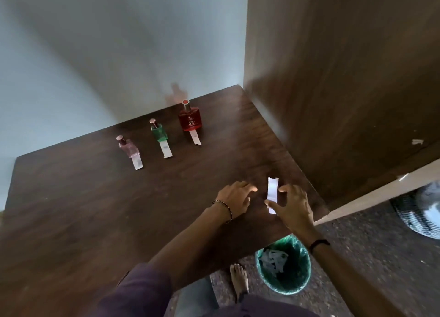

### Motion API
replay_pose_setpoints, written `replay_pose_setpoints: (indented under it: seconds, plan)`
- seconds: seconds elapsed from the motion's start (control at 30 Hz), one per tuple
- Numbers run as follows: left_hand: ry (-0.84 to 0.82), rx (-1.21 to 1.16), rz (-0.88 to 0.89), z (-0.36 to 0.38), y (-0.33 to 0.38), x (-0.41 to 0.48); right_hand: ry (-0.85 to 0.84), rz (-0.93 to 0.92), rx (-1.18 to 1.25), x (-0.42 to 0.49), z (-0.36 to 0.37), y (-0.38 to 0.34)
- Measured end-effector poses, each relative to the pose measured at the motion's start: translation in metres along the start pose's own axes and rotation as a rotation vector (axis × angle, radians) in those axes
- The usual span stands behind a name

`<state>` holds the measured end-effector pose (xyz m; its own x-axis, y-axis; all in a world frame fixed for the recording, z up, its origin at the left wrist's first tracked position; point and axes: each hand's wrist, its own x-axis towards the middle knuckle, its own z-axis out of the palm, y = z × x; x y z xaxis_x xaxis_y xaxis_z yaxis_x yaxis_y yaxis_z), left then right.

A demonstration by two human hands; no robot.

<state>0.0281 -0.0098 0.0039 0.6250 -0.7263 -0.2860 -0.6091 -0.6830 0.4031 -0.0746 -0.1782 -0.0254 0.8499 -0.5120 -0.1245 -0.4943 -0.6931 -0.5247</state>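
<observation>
A white paper strip (272,189) lies on the dark wooden table (95,197) near its right edge. My right hand (295,209) hovers over it with fingers spread; the thumb touches the strip's near end and the index fingertip sits beside its right edge. My left hand (235,200) rests on the table just left of the strip, fingers stretched out. Farther back stand a pink bottle (127,146), a green bottle (158,132) and a red bottle (189,120) in a diagonal row, each with a white strip (166,150) lying in front of it.
A tall wooden cabinet panel (345,78) rises along the table's right side. On the floor below the table's near right corner stands a green-lined bin (283,266) with crumpled paper inside, next to a bare foot (239,278). A pale wall stands behind the bottles.
</observation>
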Motion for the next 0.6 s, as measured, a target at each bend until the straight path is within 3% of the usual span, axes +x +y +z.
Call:
replay_pose_setpoints:
  seconds: [0.33,0.5,0.6]
  plan:
    - [-0.165,0.289,0.135,0.004,0.006,0.010,-0.030,-0.131,0.063,-0.008,0.004,0.011]
    - [-0.192,0.309,0.164,0.014,0.004,0.011,-0.126,-0.396,-0.098,-0.017,0.008,0.022]
    - [-0.205,0.302,0.164,0.017,0.008,0.014,-0.163,-0.412,-0.142,-0.017,0.009,0.026]
